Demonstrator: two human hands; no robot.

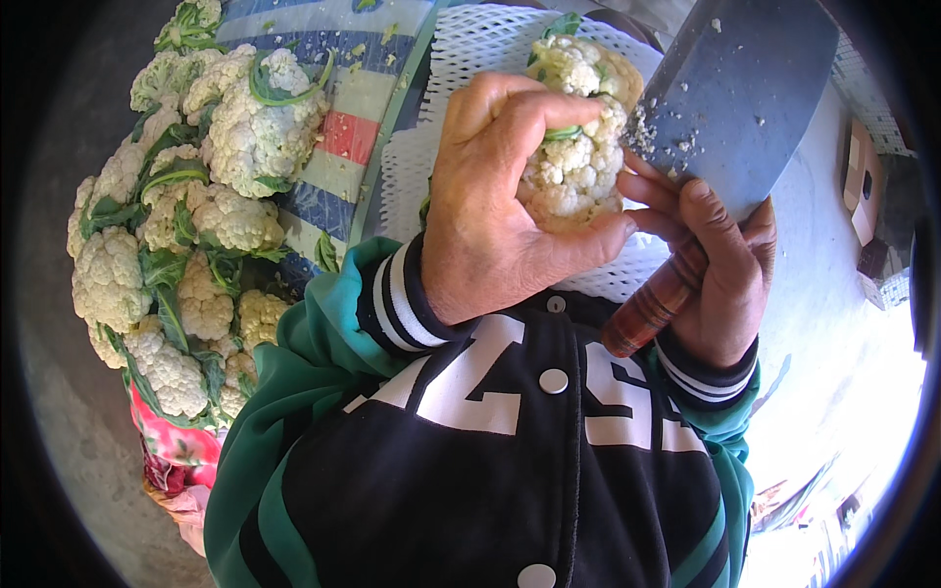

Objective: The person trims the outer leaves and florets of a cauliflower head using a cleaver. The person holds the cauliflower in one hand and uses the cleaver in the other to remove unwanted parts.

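My left hand (500,184) grips a cauliflower head (577,165), its fingers over the top and its thumb along the near side. Some green leaf shows on the cauliflower. In my right hand (713,257) is a cleaver with a broad dark blade (742,88) and a reddish-brown wooden handle (658,294). White cauliflower crumbs cling to the blade, whose edge lies close beside the cauliflower. Some right fingers reach toward the cauliflower's lower right; whether they press on it I cannot tell. White foam netting (470,55) lies beneath the cauliflower.
Several cauliflower heads with leaves (184,220) are heaped at the left. Beside them is a striped plastic-covered surface (316,44) strewn with crumbs, its greenish edge (393,110) running next to the netting. A cardboard box (861,180) stands at the far right.
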